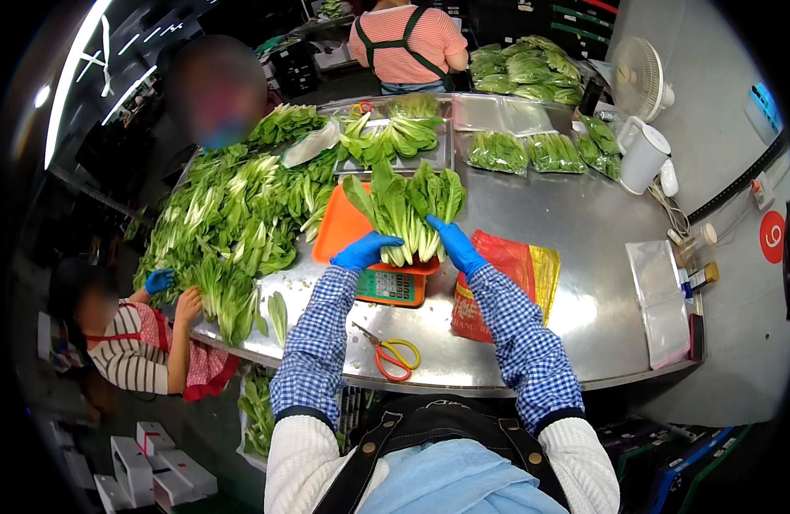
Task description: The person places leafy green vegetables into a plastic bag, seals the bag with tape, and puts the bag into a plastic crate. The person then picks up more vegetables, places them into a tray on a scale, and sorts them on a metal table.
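Between my two blue-gloved hands is a bunch of leafy greens (404, 215), its pale stem ends toward me and its leaves pointing away. My left hand (364, 249) holds the stems from the left, thumb on top. On the opposite side, my right hand (456, 244) grips them near the base. The bunch is over the orange tray (336, 221) of a digital scale; whether it rests on the tray cannot be seen. Below the greens shows the scale's keypad (386, 285). Scissors with red and yellow handles (395, 360) lie nearer me, blades apart.
Loose greens (228, 205) heap at left, where a co-worker (144, 340) handles some. A metal tray (445, 151) of greens stands beyond the scale. Bagged greens (496, 153), a kettle (645, 157) and a fan (639, 77) are at back right. A red-yellow bag (498, 257) lies under my right forearm.
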A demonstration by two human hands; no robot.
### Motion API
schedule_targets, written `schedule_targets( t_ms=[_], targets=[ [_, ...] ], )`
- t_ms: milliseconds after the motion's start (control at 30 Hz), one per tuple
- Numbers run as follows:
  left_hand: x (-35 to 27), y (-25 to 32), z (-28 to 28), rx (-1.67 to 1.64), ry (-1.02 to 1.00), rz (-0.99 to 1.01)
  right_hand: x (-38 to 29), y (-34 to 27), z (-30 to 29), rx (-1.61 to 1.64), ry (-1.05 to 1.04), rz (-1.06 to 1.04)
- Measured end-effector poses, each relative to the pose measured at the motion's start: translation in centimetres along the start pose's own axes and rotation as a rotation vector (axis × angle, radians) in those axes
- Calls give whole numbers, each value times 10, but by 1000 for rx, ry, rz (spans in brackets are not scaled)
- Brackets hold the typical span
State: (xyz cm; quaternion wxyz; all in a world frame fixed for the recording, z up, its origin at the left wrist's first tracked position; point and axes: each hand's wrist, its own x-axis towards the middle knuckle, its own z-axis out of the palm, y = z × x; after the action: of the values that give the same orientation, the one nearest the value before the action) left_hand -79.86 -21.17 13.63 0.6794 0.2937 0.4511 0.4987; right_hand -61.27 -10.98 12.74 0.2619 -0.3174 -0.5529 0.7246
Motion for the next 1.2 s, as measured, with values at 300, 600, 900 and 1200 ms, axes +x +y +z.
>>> schedule_targets(
  t_ms=[300,600,900,1200],
  targets=[
    [-4,-3,7,248,138,178,7,16,35,-112,286,-110],
    [-3,4,5,387,243,404,3,-5,25,-243,142,-218],
    [-6,-8,5,172,264,375,-6,-16,32,8,-24,-203],
    [-20,-18,-2,-224,315,146,-6,-23,28,247,62,-118]
  ],
)
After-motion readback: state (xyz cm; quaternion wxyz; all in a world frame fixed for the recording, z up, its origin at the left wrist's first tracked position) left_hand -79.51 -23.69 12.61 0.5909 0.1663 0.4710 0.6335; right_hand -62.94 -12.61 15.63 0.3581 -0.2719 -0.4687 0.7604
